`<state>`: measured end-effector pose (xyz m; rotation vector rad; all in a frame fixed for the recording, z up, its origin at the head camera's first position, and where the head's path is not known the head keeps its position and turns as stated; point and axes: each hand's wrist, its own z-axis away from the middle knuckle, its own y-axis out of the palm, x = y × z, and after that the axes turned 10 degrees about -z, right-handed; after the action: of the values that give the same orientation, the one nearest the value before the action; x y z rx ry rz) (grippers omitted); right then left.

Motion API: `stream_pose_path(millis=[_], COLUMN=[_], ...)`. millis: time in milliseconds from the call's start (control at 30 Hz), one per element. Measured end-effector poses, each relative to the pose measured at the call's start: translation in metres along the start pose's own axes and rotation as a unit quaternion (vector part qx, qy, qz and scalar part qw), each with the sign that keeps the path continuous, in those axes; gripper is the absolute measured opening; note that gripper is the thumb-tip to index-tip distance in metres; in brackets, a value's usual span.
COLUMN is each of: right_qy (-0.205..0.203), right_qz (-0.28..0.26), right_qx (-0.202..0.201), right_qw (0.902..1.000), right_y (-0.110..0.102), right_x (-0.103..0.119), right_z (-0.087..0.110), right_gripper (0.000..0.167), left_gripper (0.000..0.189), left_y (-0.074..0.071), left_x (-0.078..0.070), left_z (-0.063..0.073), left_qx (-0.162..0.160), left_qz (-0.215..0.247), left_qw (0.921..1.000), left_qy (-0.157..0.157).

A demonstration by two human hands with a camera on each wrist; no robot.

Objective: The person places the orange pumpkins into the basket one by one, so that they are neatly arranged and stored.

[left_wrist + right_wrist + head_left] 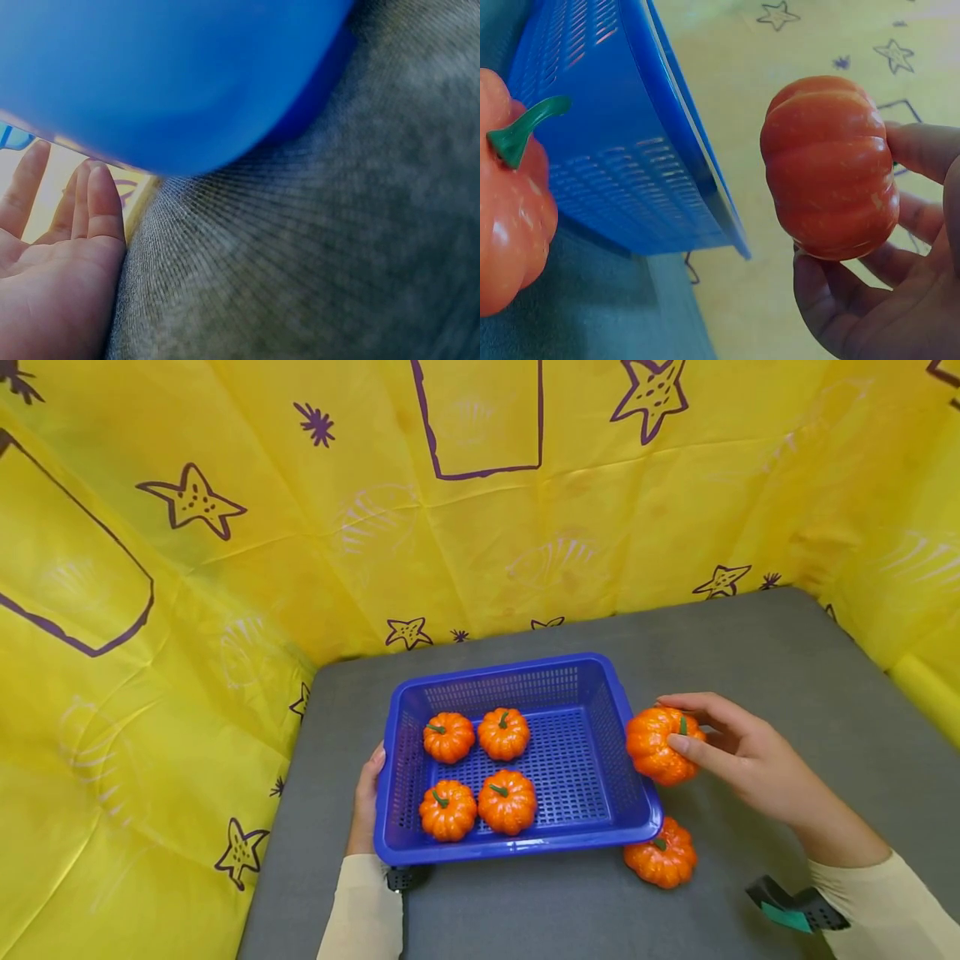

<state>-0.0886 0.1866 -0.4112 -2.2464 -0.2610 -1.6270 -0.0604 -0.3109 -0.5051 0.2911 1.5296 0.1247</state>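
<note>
My right hand (pixel 738 747) holds a small orange pumpkin (pixel 657 745) with a green stem, thumb near the stem, just beyond the right rim of a blue plastic basket (pixel 517 842). The right wrist view shows this pumpkin (pixel 829 169) between thumb and fingers, raised beside the basket wall (pixel 615 150). My left hand (pixel 366 802) is at the basket's left side. In the left wrist view its fingers (pixel 103 199) extend with their tips at the blue rim. Inside the basket, several similar pumpkins (pixel 507 802) sit in its left half.
Another pumpkin (pixel 663 856) lies on the grey table (pixel 525 910), by the basket's front right corner and partly hidden by it. A yellow patterned cloth (pixel 480 552) hangs behind the table and along its sides.
</note>
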Motion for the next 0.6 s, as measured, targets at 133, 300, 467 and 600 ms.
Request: stream_pose_path(millis=[133,300,467,600], right_qy=[-0.001,0.001,0.0,-0.009], right_qz=[-0.003,0.009,0.024,0.033], right_qx=[0.007,0.016,0.029,0.038], right_qw=[1.0,0.9998,0.9993,0.9987], right_y=[0.005,0.01,0.015,0.02], right_x=[0.001,0.003,0.003,0.003], right_z=[-0.006,-0.015,-0.025,-0.033], right_gripper=[0.046,0.044,0.043,0.041], left_gripper=[0.059,0.058,0.057,0.057], left_y=[0.0,0.002,0.001,0.0], left_x=[0.0,-0.001,0.0,0.0], left_z=[0.0,0.0,0.0,0.0], left_qx=[0.001,-0.013,-0.013,-0.005], left_qz=[0.001,0.003,0.006,0.003], left_qw=[1.0,0.9999,0.9999,1.0], left_qy=[0.007,0.002,-0.001,0.007])
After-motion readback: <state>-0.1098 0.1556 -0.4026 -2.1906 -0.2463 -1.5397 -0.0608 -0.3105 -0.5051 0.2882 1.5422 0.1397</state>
